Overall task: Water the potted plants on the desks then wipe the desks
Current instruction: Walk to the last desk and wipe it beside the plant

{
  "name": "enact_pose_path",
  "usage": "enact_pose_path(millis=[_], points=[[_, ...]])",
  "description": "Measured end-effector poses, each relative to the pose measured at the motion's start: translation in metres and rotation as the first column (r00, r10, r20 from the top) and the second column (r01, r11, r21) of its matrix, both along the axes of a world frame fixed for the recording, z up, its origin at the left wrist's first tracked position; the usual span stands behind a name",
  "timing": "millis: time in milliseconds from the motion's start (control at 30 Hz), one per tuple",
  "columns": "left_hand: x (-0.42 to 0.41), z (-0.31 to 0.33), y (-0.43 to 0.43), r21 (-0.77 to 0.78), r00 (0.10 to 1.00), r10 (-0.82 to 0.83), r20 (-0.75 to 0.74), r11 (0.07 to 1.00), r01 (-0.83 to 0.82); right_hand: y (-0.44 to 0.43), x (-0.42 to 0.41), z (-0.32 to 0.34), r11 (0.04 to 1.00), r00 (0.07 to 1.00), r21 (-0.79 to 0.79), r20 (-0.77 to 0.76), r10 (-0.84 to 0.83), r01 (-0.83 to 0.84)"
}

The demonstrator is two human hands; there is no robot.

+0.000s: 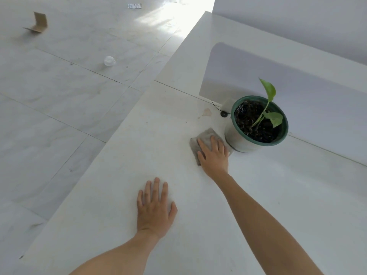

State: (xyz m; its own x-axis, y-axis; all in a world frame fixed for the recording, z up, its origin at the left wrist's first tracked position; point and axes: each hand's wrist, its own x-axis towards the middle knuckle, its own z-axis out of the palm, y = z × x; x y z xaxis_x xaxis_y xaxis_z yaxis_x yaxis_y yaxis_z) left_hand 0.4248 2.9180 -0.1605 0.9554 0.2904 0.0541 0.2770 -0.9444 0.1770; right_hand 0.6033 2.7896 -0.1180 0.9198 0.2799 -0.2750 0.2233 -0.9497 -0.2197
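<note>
Since the soil (252, 124) in the pot looks dark and glistening, watering at this desk seems done, and the wiping half of the task appears to be under way.

Lowest in the frame, left of centre, the left hand (155, 211) lies flat on the white desk (95, 205), fingers straight and spread, gripping nothing (it looks like a brace). Higher and right of centre, the right hand (214, 155) presses flat, fingers extended, on a grey cloth (206, 133), which shows beyond the fingertips and to the left of the hand. The cloth's right edge lies just beside the base of the potted plant (238, 139), a green-rimmed pot with a few leaves; whether they touch I cannot tell.

Above the cloth, a pale brownish stain (206, 112) marks the desk, apart from the cloth and seemingly not yet wiped. A small black disc (223, 114) on a thin wire lies just right of it, beside the pot. Behind the pot stands a white divider panel (297, 86).

On the tiled floor in the upper left of the frame lie a clear plastic cup (109, 60) and a folded piece of cardboard (38, 23). Much of the desk seems left to wipe; other desks are out of view.
</note>
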Motion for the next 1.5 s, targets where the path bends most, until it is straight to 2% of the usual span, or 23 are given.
enact_pose_path(millis=[100, 167, 267, 333, 400, 433, 467, 533, 667, 700, 767, 833, 867, 933, 1000, 1067, 1167, 1267, 1400, 1500], points=[[0.000, 0.001, 0.000, -0.012, 1.000, -0.003, 0.002, 1.000, 0.003, -0.031, -0.026, -0.004, 0.971, 0.960, 0.021, 0.152, 0.233, -0.239], [0.000, 0.002, 0.000, -0.023, 1.000, -0.005, 0.011, 1.000, 0.005, -0.066, -0.038, -0.009, 0.927, 0.916, -0.010, 0.150, 0.371, -0.374], [0.000, 0.002, 0.000, -0.031, 1.000, -0.006, 0.020, 1.000, 0.007, -0.128, -0.043, -0.006, 0.901, 0.889, -0.107, 0.146, 0.433, -0.421], [0.001, 0.002, 0.000, -0.031, 1.000, -0.007, 0.028, 0.999, 0.008, -0.167, -0.039, -0.002, 0.943, 0.936, -0.161, 0.151, 0.317, -0.293], [0.001, 0.002, 0.001, -0.029, 0.999, -0.009, 0.037, 1.000, 0.010, -0.196, -0.034, 0.005, 0.994, 0.989, -0.110, 0.151, 0.007, 0.010], [0.001, 0.002, 0.000, -0.030, 0.999, -0.010, 0.041, 0.999, 0.011, -0.206, -0.031, 0.009, 0.979, 0.974, -0.073, 0.137, -0.179, 0.190], [0.001, 0.002, 0.000, -0.030, 0.999, -0.012, 0.044, 0.999, 0.013, -0.211, -0.028, 0.011, 0.941, 0.937, -0.047, 0.116, -0.329, 0.336], [0.001, 0.002, 0.000, -0.031, 0.999, -0.009, 0.045, 0.999, 0.010, -0.202, -0.027, 0.011, 0.855, 0.850, -0.007, 0.107, -0.515, 0.519], [0.001, 0.001, 0.001, -0.039, 0.999, -0.008, 0.031, 0.999, 0.009, -0.147, -0.033, 0.010, 0.682, 0.675, 0.090, 0.092, -0.732, 0.726], [0.001, 0.001, 0.001, -0.043, 1.000, -0.008, 0.027, 0.999, 0.009, -0.128, -0.036, 0.009, 0.683, 0.680, 0.082, 0.068, -0.730, 0.725], [0.002, 0.001, 0.001, -0.049, 1.000, -0.005, 0.019, 0.999, 0.006, -0.084, -0.048, 0.007, 0.804, 0.797, 0.060, 0.107, -0.595, 0.592], [0.001, 0.002, 0.001, -0.054, 1.000, -0.004, 0.013, 0.999, 0.005, -0.042, -0.060, 0.009, 0.948, 0.930, 0.078, 0.186, -0.318, 0.308], [0.001, 0.002, 0.000, -0.056, 1.000, -0.006, 0.007, 0.998, 0.007, -0.026, -0.063, 0.008, 0.985, 0.962, 0.069, 0.212, -0.172, 0.161], [0.001, 0.003, 0.000, -0.052, 1.000, -0.008, -0.006, 0.999, 0.008, 0.007, -0.064, 0.016, 0.993, 0.991, 0.121, 0.131, -0.016, 0.000], [0.001, 0.003, 0.001, -0.047, 1.000, -0.008, -0.011, 0.999, 0.007, 0.034, -0.057, 0.022, 0.974, 0.997, 0.219, 0.070, 0.042, -0.056], [0.000, 0.002, 0.002, -0.050, 1.000, -0.014, -0.009, 0.999, 0.014, 0.060, -0.051, 0.036, 0.952, 0.988, 0.284, 0.126, 0.085, -0.118], [-0.001, 0.002, 0.002, -0.053, 1.000, -0.022, -0.015, 0.998, 0.021, 0.091, -0.046, 0.055, 0.908, 0.948, 0.359, 0.299, 0.106, -0.215], [-0.001, 0.003, 0.002, -0.049, 1.000, -0.027, -0.016, 0.998, 0.026, 0.108, -0.044, 0.052, 0.921, 0.906, 0.217, 0.352, 0.234, -0.322], [-0.001, 0.006, 0.003, -0.047, 0.999, -0.032, -0.038, 0.998, 0.030, 0.103, -0.047, 0.037, 0.938, 0.941, 0.135, -0.067, 0.331, -0.320], [0.000, 0.009, 0.002, -0.057, 0.998, -0.033, -0.063, 0.998, 0.029, 0.088, -0.056, 0.046, 0.948, 0.953, 0.180, -0.108, 0.285, -0.263]])
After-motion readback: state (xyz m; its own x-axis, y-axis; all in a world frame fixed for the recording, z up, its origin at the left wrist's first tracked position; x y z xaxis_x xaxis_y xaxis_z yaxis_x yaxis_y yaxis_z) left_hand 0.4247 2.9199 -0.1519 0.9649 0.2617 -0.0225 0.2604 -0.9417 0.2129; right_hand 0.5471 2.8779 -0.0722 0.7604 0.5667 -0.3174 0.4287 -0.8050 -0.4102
